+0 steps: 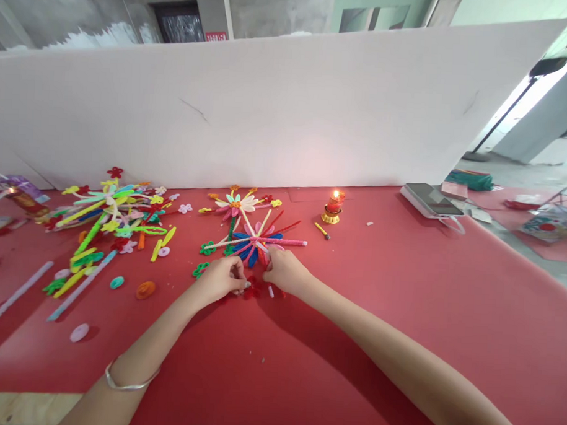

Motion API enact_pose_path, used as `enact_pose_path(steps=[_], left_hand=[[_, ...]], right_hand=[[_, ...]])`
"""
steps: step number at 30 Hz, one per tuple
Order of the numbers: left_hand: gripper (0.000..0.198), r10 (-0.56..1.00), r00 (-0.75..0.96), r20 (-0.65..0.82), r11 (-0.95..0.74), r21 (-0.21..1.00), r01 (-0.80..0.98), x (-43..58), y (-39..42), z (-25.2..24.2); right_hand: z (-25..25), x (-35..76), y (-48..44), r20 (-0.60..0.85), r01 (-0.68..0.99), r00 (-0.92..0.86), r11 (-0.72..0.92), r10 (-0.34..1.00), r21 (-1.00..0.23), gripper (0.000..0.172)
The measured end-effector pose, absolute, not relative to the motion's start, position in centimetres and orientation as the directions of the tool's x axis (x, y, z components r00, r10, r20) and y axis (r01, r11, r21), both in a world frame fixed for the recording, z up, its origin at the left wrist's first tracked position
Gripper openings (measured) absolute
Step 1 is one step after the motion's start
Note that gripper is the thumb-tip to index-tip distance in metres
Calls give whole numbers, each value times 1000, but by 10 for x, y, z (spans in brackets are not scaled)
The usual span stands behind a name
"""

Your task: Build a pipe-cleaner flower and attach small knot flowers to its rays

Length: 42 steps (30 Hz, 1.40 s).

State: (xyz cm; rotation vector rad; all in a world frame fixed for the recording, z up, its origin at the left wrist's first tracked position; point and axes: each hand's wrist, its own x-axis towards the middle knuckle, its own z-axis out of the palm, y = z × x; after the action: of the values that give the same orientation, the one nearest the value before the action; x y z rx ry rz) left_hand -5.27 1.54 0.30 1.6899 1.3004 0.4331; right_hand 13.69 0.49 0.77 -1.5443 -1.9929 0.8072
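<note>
A many-armed pipe-cleaner flower (254, 239), with blue petals and pink, red and white spokes, lies on the red table in front of me. My right hand (286, 269) is closed over its lower right side, gripping the spokes there; the pinched part is hidden. Two spoke tips stick out beneath that hand. Close by on the left, my left hand (225, 277) pinches at a small red pipe-cleaner blossom (251, 289), hard to make out against the red surface. Green pipe-cleaner blossoms (200, 270) lie beside my left hand. Behind is another flower (236, 204) with white and pink petals.
A lit candle (334, 204) burns in a gold holder, with a short yellow stick (322, 231) before it. At left lies a colourful pipe-cleaner heap (109, 200); another flame (9, 192) burns beyond it. A phone (430, 199) rests at right. A white panel (268, 113) borders the back.
</note>
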Motion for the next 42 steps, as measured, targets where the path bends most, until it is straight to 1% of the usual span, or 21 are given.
enact_pose_path(steps=[3, 5, 7, 12, 18, 24, 27, 29, 32, 34, 42], left_hand=[[26, 893, 398, -210, -66, 814, 578, -50, 12, 2], [24, 897, 407, -175, -113, 797, 593, -46, 8, 4], [22, 899, 409, -154, -144, 779, 610, -41, 4, 7], [18, 897, 416, -146, -153, 782, 604, -34, -2, 11], [17, 887, 442, -129, -182, 784, 594, -34, -2, 8], [18, 886, 445, -127, -185, 784, 593, -33, -3, 7], [12, 879, 460, -126, -193, 788, 584, -32, -3, 8], [6, 863, 492, -115, -226, 783, 580, -32, -2, 9], [9, 831, 555, -41, -352, 734, 581, -33, -1, 11], [10, 819, 574, -10, -405, 698, 590, -33, 0, 12], [13, 808, 589, -23, -429, 662, 614, -33, 2, 13]], right_hand=[[5, 140, 8, -59, 509, -260, 84, 964, -857, 20], [2, 141, 9, -70, 423, -254, 46, 965, -905, 20], [-2, 140, 10, -52, 393, -239, 48, 970, -918, 20], [-6, 137, 6, -11, 431, -222, 88, 975, -898, 20], [-10, 138, 4, 40, 422, -194, 120, 980, -899, 23], [-18, 136, 2, 103, 503, -171, 177, 980, -846, 19], [-21, 135, 1, 118, 528, -179, 196, 977, -826, 18], [-21, 135, 0, 124, 531, -187, 207, 975, -822, 19], [-20, 135, 0, 124, 547, -184, 206, 975, -811, 18], [-19, 136, 0, 125, 561, -180, 206, 976, -802, 17], [-19, 136, -1, 143, 586, -190, 229, 971, -777, 15]])
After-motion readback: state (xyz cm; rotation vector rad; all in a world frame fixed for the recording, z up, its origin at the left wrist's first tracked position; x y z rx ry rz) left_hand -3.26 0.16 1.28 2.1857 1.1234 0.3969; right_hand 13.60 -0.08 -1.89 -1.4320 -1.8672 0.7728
